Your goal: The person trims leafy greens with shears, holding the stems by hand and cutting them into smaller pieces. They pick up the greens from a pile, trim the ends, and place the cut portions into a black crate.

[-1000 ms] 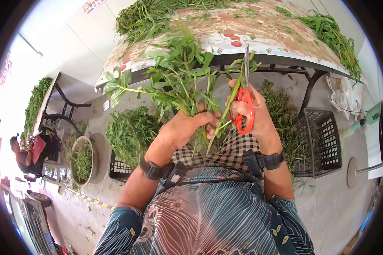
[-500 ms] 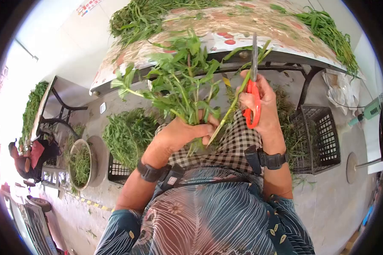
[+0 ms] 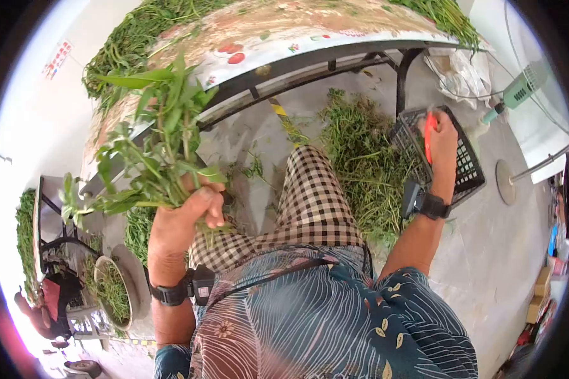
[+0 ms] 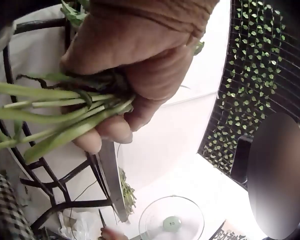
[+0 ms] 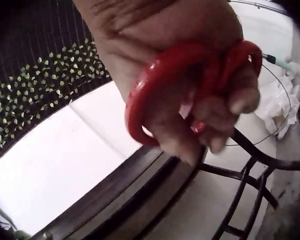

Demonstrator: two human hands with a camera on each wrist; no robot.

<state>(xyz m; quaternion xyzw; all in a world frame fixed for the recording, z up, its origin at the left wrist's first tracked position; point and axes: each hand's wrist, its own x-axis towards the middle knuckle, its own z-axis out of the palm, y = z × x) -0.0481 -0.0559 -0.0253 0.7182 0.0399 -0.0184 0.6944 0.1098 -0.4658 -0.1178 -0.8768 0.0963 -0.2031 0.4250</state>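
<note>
In the head view my left hand (image 3: 186,218) grips a bunch of leafy green stems (image 3: 164,136), leaves fanning up and to the left. In the left wrist view the pale stem ends (image 4: 60,115) stick out past the thumb and curled fingers. Out to the right, my right hand (image 3: 446,142) holds red-handled scissors (image 3: 430,136) over the black plastic crate (image 3: 471,164). The right wrist view has the red handle loops (image 5: 140,100) around the fingers; the blades are hidden there.
A heap of cut greens (image 3: 367,158) lies on the floor beside my checkered-cloth knee (image 3: 316,202). Ahead stands a long table (image 3: 284,57) with piles of greens on it. A tub of greens (image 3: 117,287) and a seated person (image 3: 54,294) are at left. A green fan (image 3: 521,88) stands right.
My right hand has moved away to the right with the scissors; the long stem beside them no longer shows there. My left hand has shifted left with the bunch. The head view has turned.
</note>
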